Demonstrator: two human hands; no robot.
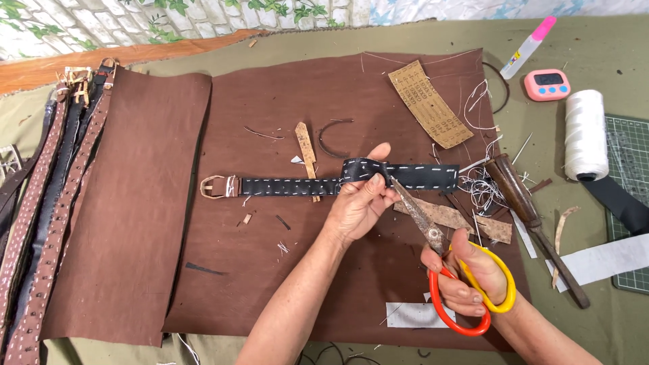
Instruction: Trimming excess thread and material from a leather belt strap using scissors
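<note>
Leather mat (pixel 284 270) | left hand (pixel 358 203) hides belt (pixel 291 186); scissors (pixel 433 236) tips unclear

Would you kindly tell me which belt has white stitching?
The black leather belt in the left hand; the studded brown belts lying at the left edge show none.

Olive tablecloth (pixel 595 51) (leafy stone-print wall (pixel 101 23))

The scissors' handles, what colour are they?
The scissors have one orange-red loop and one yellow loop, gripped by the right hand; seen in the head view.
</note>
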